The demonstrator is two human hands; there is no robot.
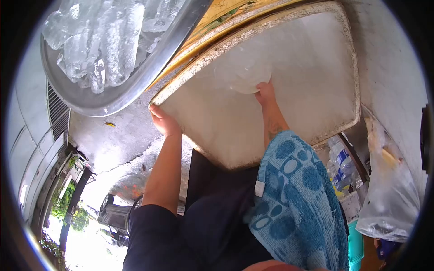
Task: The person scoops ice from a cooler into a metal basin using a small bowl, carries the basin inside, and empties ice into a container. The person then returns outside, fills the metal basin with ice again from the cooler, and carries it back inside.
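A large white foam box (221, 131) with a rough, worn rim opens in front of me, its inside hazy. My left hand (163, 121) is closed on the rim at the box's left corner. Inside, my right hand (266, 91) grips the lower edge of a cloudy, translucent mass (246, 77); the haze hides whether it is ice or a plastic bag. Most of the right fingers are out of sight behind it. At the upper left, long clear ice pieces (104, 45) are heaped in a metal tray (108, 106).
A blue patterned towel (294, 198) hangs over my right arm. To the right are a clear plastic bag (389, 212), several plastic bottles (343, 160) and a turquoise container (356, 246). A yellow wooden edge (217, 16) runs behind the box. A motorbike (115, 214) stands lower left.
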